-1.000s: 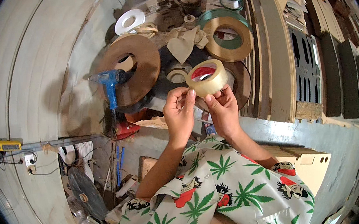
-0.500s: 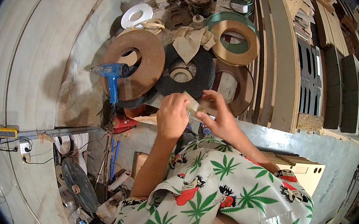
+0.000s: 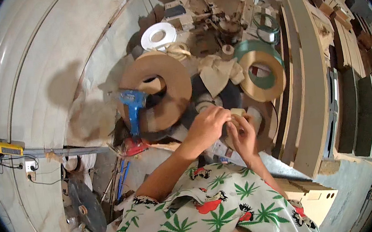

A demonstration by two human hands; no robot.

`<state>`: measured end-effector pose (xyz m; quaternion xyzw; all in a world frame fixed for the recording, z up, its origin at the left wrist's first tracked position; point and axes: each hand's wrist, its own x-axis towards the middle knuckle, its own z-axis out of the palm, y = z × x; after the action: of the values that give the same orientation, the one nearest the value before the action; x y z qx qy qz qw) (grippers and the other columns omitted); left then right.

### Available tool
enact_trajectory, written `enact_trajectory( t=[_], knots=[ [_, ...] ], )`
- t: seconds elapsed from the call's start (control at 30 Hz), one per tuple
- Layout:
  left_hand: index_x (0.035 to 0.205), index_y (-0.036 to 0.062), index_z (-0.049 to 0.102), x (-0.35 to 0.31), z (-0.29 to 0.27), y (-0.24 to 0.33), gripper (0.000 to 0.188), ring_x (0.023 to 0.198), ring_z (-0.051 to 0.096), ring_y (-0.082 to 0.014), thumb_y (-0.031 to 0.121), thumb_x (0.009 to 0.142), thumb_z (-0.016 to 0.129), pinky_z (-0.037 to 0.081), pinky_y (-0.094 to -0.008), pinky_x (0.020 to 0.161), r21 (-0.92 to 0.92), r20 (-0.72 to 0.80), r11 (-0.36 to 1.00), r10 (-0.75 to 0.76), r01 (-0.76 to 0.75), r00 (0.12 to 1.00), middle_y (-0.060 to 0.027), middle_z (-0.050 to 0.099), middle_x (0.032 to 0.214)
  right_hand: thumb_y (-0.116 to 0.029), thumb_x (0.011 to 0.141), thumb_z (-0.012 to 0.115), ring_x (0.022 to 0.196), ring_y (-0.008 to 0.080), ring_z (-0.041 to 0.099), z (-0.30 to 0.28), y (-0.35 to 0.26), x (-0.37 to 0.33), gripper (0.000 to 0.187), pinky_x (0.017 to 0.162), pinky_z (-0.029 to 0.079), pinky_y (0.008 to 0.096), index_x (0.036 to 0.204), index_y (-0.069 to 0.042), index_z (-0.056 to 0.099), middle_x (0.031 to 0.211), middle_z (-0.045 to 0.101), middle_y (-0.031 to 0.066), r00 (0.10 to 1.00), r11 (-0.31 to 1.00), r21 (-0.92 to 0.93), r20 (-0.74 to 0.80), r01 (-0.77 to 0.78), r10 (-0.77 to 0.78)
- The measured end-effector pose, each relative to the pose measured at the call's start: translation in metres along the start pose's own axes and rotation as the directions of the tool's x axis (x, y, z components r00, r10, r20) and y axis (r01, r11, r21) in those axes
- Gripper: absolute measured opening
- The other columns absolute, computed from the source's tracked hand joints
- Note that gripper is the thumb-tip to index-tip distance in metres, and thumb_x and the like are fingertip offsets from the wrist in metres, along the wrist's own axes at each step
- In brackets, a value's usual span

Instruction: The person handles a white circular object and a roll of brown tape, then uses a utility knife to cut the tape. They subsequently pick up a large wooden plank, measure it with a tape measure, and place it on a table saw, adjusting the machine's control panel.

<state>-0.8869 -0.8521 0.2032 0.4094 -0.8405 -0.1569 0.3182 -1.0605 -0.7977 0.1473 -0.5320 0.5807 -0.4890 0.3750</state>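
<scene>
Pale yellow tape roll [image 3: 238, 111], mostly hidden, sits between the two hands' fingertips. Right hand [image 3: 245, 136] is clamped on it, fingers curled. Left hand [image 3: 208, 125] has its fingers bunched against the roll; whether they grip it cannot be told. Blue heat gun [image 3: 133, 104] lies over a large brown coil [image 3: 174, 83], left of both; beige cloth [image 3: 215, 75] lies beyond.

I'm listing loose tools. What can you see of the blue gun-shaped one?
The blue gun-shaped tool has a short barrel, its darker nozzle end pointing left, and a straight handle running toward the picture's lower edge. Its body looks like plastic. It seems to lie on its side, overlapping the left part of the large brown roll. Nobody holds it; finer details are blurred.
</scene>
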Motion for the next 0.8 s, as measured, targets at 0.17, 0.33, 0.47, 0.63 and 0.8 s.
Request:
enact_trajectory(
  t=[0.17, 0.33, 0.47, 0.63, 0.8],
  knots=[
    [0.105, 0.0065, 0.071, 0.054, -0.005, -0.052, 0.012, 0.094, 0.072, -0.0335, 0.009, 0.094, 0.075, 0.059, -0.045, 0.081, -0.17, 0.088, 0.984, 0.076, -0.06, 0.993, -0.0112, 0.073, 0.098, -0.012, 0.097, 0.083, 0.104, 0.0253, 0.053, 0.015, -0.017, 0.052, 0.014, 0.091, 0.046, 0.0367, 0.106, -0.002, 0.079, 0.11, 0.052, 0.0113, 0.971, 0.966, -0.22, -0.163, 0.138, -0.176],
    [0.127, 0.0058, 0.073, 0.141, -0.02, -0.171, 0.04, 0.094, 0.078, -0.0309, 0.036, 0.101, 0.079, 0.061, -0.0443, 0.08, -0.414, 0.083, 0.865, -0.275, 0.284, 0.958, -0.0128, 0.08, 0.103, -0.009, 0.097, 0.082, 0.106, 0.0249, 0.054, 0.029, -0.02, 0.085, 0.009, 0.091, 0.047, 0.037, 0.104, -0.004, 0.079, 0.108, 0.052, 0.0105, 0.963, 0.959, -0.274, -0.229, 0.079, -0.145],
    [0.119, -0.0036, 0.073, 0.235, -0.024, -0.36, 0.07, 0.11, 0.074, -0.041, 0.06, 0.09, 0.078, 0.057, -0.0539, 0.094, 0.295, -0.195, 0.749, -0.56, 0.593, 0.805, -0.023, 0.078, 0.116, -0.007, 0.094, 0.084, 0.105, 0.0238, 0.056, 0.026, -0.011, 0.096, 0.009, 0.089, 0.048, 0.0368, 0.101, -0.005, 0.078, 0.112, 0.054, 0.0109, 0.937, 0.937, -0.344, -0.302, 0.063, -0.174],
    [0.139, 0.0055, 0.071, 0.25, -0.007, -0.491, 0.096, 0.147, 0.052, -0.0373, 0.081, 0.081, 0.076, 0.04, -0.0568, 0.119, 0.527, -0.183, 0.353, -0.841, 0.773, 0.508, -0.0172, 0.063, 0.155, -0.006, 0.093, 0.083, 0.11, 0.0243, 0.057, 0.035, -0.016, 0.11, 0.009, 0.087, 0.05, 0.0352, 0.099, -0.005, 0.075, 0.113, 0.056, 0.0117, 0.95, 0.962, -0.26, -0.313, -0.087, 0.002],
    [0.137, 0.0019, 0.071, 0.255, 0.024, -0.52, 0.094, 0.148, 0.052, -0.038, 0.075, 0.079, 0.082, 0.042, -0.0503, 0.119, 0.529, -0.121, 0.393, -0.842, 0.752, 0.525, -0.0227, 0.064, 0.15, -0.006, 0.094, 0.083, 0.107, 0.0225, 0.058, 0.043, -0.006, 0.119, 0.008, 0.087, 0.05, 0.034, 0.1, -0.004, 0.078, 0.116, 0.056, 0.0115, 0.934, 0.963, -0.215, -0.347, -0.163, 0.081]
  ],
)
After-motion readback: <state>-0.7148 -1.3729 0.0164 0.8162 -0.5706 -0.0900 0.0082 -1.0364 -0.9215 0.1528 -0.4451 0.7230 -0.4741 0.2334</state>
